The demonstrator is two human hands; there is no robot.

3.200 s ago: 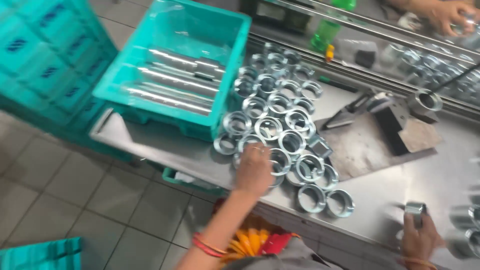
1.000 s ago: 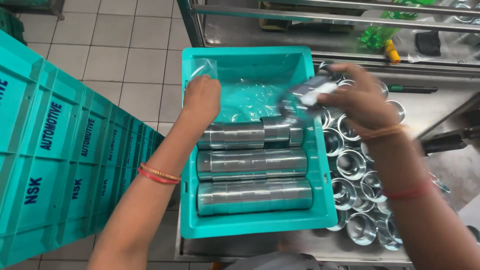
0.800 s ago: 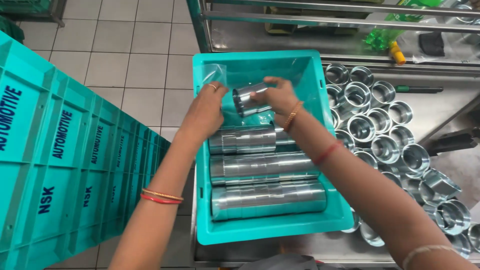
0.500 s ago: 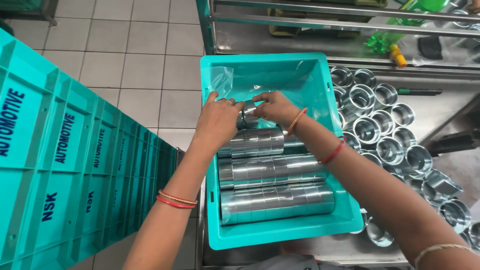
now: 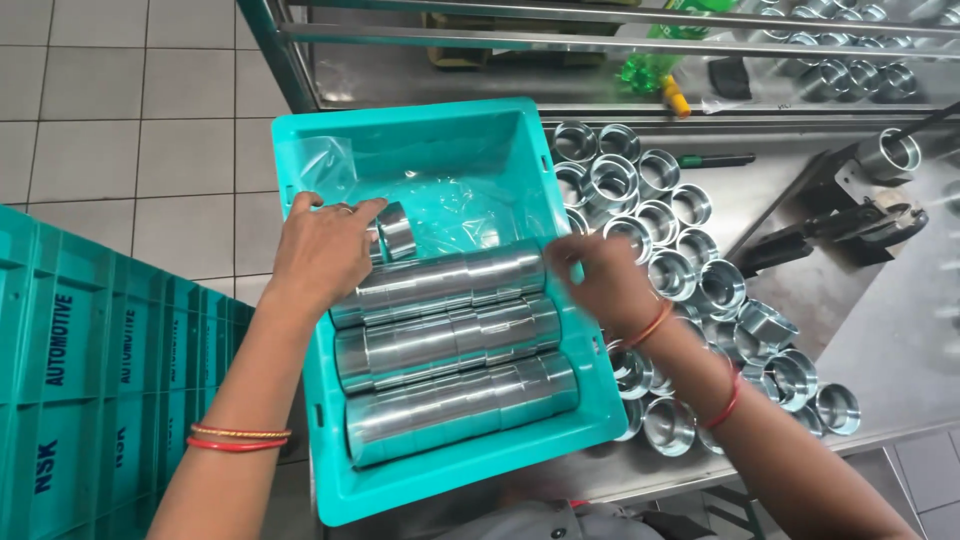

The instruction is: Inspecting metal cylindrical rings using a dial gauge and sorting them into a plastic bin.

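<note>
Steel counter (image 5: 900,340) carries a teal crate (image 5: 420,135) holding stacked rings (image 5: 450,335); my left hand (image 5: 320,250) pinches one ring (image 5: 397,230), right hand (image 5: 600,280) grip unclear.

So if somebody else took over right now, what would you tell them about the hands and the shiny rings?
Left hand: holds one loose metal ring at the top row's left end.
Right hand: rests at that row's right end, over the teal crate wall.
Done: three rows of rings lie in the crate.
Left: many loose rings sit on the steel table; the crate's far end has room.
</note>
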